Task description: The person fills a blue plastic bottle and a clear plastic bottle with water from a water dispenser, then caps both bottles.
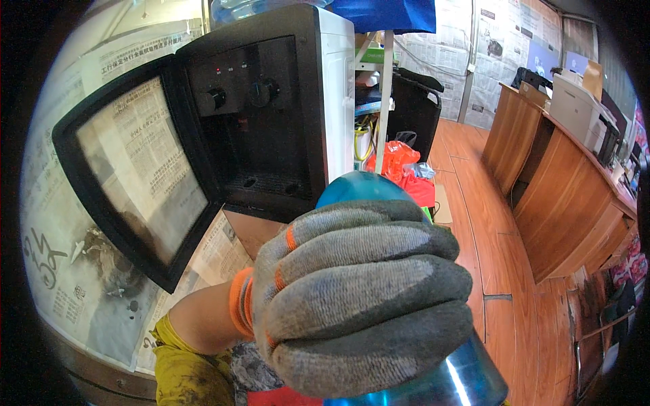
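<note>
My gloved left hand (362, 298) wraps closed around a blue bottle (467, 371), fingers curled over it, thumb hidden. Can't tell my right hand's grip; out of view. Bottle is low, right of centre. Dispenser (271, 125) behind, to the left, door (68, 135) swung out. Red bag (395, 155) beyond bottle. Desk (569, 196) far right, printer (574, 101) on top.

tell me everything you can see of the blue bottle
The blue bottle looks like smooth, see-through plastic, with a rounded end showing above and a glossy body with a bright reflection below. It slants from upper left to lower right, partly cut off by the lower edge. The gloved left hand wraps around its middle, hiding much of it. Its contents can't be told.
</note>
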`<state>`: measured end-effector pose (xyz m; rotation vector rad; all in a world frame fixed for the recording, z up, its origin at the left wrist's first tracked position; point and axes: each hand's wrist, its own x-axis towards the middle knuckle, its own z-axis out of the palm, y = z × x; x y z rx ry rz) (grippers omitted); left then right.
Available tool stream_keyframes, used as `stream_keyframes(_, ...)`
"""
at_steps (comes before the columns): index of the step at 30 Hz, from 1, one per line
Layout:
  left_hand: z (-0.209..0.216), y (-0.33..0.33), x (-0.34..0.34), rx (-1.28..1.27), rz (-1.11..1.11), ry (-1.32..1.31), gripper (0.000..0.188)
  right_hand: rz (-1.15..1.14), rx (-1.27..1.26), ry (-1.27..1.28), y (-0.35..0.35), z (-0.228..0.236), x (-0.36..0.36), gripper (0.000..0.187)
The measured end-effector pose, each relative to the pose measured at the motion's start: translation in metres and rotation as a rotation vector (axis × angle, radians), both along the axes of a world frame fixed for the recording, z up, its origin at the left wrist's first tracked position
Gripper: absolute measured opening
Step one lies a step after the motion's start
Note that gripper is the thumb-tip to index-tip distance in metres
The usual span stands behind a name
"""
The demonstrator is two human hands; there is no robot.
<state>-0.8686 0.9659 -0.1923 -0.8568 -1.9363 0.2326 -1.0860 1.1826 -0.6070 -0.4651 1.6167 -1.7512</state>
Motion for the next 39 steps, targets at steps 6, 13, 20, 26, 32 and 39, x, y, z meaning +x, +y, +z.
stream_keyframes(6, -0.02, -0.001, 0.003, 0.434, -0.383, -0.352, 0.026, -0.023, 0.123, 0.094, 0.001, -0.003, -0.003, 0.032)
stream_keyframes(13, -0.063, 0.017, 0.004, 0.697, -0.299, -0.436, 0.057, -0.057, 0.021, 0.036, 0.005, -0.004, 0.0, 0.035)
stream_keyframes(20, -0.121, 0.017, -0.001, 1.435, -0.367, -0.974, 0.085, -0.202, -0.116, 0.175, 0.012, 0.055, 0.012, 0.031)
stream_keyframes(26, -0.182, -0.02, -0.049, 1.319, -0.157, -0.758, 0.081, -0.256, -0.014, 0.186, 0.002, 0.098, 0.014, 0.033)
stream_keyframes(32, -0.234, -0.035, -0.071, 1.389, -0.096, -0.725, 0.08, -0.275, -0.058, 0.273, -0.005, 0.141, 0.012, 0.034)
stream_keyframes(39, -0.279, -0.019, -0.087, 1.375, 0.025, -0.672, 0.092, -0.288, -0.115, 0.472, -0.034, 0.217, -0.005, 0.033)
